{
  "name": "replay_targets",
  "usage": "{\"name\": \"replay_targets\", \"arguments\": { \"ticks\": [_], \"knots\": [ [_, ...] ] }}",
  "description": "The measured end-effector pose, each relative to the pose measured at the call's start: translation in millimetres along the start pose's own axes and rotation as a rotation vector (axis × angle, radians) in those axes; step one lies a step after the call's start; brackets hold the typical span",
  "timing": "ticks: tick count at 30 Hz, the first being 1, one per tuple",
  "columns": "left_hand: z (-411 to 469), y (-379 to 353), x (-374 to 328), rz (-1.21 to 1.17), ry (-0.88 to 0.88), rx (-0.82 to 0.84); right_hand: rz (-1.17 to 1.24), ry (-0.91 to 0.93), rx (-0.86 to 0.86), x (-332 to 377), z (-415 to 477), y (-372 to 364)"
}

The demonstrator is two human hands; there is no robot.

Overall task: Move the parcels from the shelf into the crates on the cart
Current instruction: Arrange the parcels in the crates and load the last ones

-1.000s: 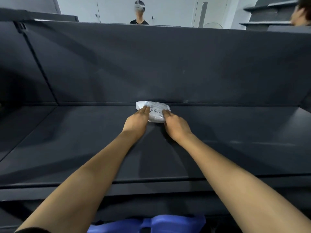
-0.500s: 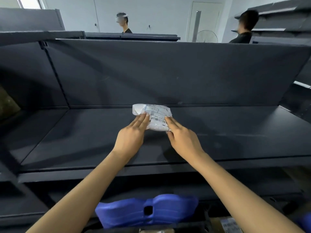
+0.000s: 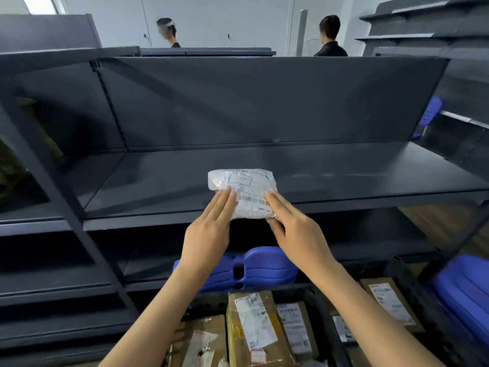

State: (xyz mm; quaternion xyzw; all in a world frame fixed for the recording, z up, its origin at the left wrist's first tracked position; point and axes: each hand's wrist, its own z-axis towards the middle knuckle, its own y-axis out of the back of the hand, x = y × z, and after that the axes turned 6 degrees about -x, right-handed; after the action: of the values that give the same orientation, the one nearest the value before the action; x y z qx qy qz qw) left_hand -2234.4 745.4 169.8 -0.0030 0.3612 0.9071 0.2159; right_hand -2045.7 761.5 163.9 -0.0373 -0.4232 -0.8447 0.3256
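Observation:
A white plastic parcel (image 3: pixel 243 181) with a barcode label is held in the air just in front of the dark shelf board (image 3: pixel 344 170). My left hand (image 3: pixel 209 234) holds its near left side, fingers flat on top and the thumb hidden beneath. My right hand (image 3: pixel 293 229) pinches its near right corner, thumb tucked under the edge. Below my forearms a black crate (image 3: pixel 317 295) on the cart holds several brown cardboard parcels (image 3: pixel 259 327) with white labels.
A blue plastic piece (image 3: pixel 264 266) stands behind the black crate, and a blue crate (image 3: pixel 465 292) sits at the right. A slanted shelf post (image 3: pixel 53 181) crosses the left side. Two people (image 3: pixel 166 31) (image 3: pixel 329 35) stand beyond the shelving.
The parcel has come off the back of the shelf and toward me, past the front edge, in both hands. My view has pulled back, so the crates below show.

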Motion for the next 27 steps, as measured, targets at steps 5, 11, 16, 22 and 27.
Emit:
{"name": "replay_targets", "arguments": {
  "ticks": [5, 11, 16, 22, 27],
  "knots": [
    [-35.7, 13.1, -26.7, 0.020, 0.017, -0.003, 0.074, 0.022, 0.002, 2.4, -40.8, 11.6],
    [-66.1, 19.5, -68.2, 0.043, 0.090, 0.030, 0.136, 0.014, 0.065, -7.9, -78.0, 32.5],
    [-87.6, 24.4, -104.1, 0.057, 0.130, 0.012, 0.144, 0.054, 0.103, -15.7, -99.5, 56.7],
    [-112.4, 33.6, -124.2, 0.054, 0.134, -0.059, 0.648, -0.304, 0.166, -11.7, -123.3, 78.7],
    [-132.9, 36.8, -126.1, -0.015, 0.125, -0.115, 1.166, -0.883, 0.268, -6.4, -123.3, 81.9]
  ]
}}
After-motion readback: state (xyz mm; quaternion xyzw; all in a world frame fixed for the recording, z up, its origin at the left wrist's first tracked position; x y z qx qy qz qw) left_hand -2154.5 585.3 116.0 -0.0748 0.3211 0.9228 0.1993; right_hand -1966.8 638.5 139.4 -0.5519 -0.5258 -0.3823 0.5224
